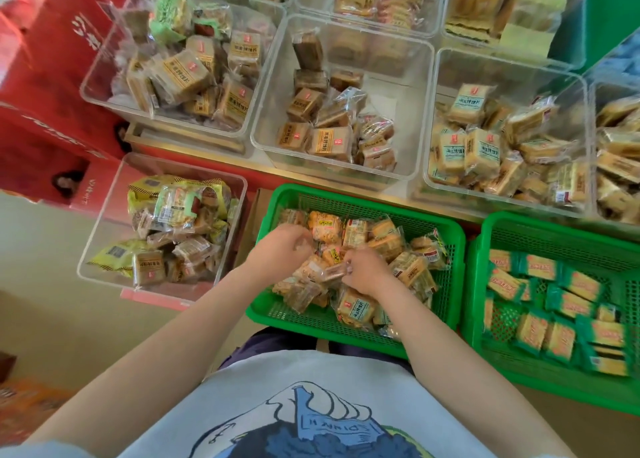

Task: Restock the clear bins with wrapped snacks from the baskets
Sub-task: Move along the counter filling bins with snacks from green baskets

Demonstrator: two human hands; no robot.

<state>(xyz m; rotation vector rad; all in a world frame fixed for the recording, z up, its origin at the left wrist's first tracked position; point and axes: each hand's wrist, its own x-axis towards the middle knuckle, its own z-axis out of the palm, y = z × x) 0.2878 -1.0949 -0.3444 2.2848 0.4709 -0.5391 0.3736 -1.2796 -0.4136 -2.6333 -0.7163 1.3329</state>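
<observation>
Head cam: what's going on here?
A person has both hands in the near green plastic mesh basket of clear-wrapped snacks. The left hand and right hand each grip wrapped packets from the pile. Clear plastic bins beyond are partly filled; nothing is being carried over yet.

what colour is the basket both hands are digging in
Bright green basket, plastic mesh, seen best in the head view.
</observation>
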